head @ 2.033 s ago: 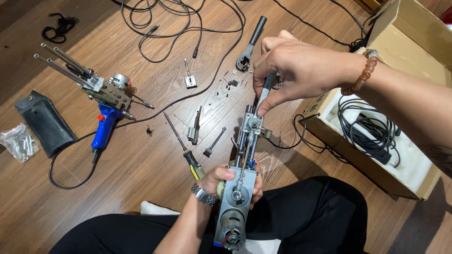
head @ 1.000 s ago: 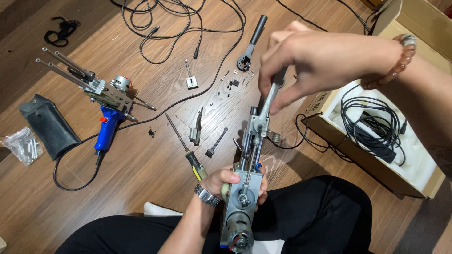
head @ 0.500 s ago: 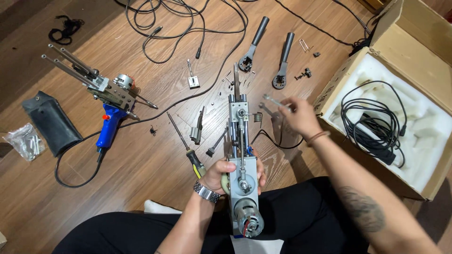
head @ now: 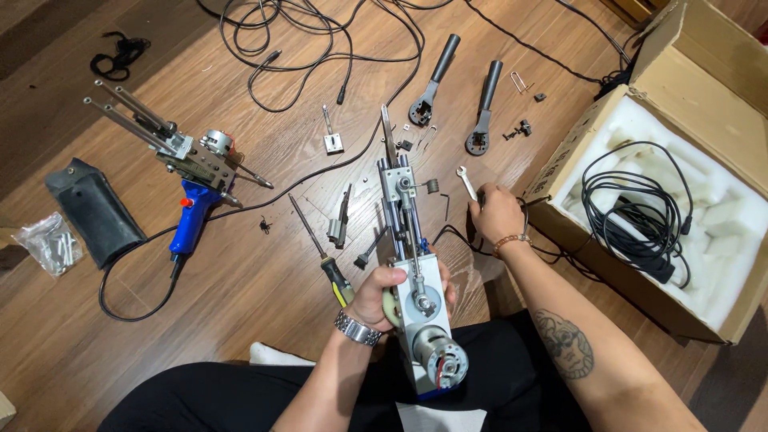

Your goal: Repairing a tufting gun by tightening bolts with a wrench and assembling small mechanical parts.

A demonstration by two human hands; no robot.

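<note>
My left hand (head: 382,294) grips the body of a metal tufting gun (head: 414,272) above my lap, its needle pointing away from me and its motor toward me. My right hand (head: 496,212) rests on the wooden floor to the right of the gun, fingers curled next to a small silver wrench (head: 465,180) and a black cable. Whether it holds anything I cannot tell. Two grey handles (head: 433,78) (head: 482,106) lie further ahead on the floor.
A second tufting gun with a blue grip (head: 186,172) lies at left beside a black pouch (head: 94,210) and a bag of small parts (head: 48,242). A screwdriver (head: 322,252), loose metal parts and black cables lie in the middle. An open cardboard box (head: 664,160) with foam and cable stands at right.
My right hand let go of the grey handle it held above the gun; that handle now lies on the floor ahead. The hand dropped to the floor beside the small wrench.
</note>
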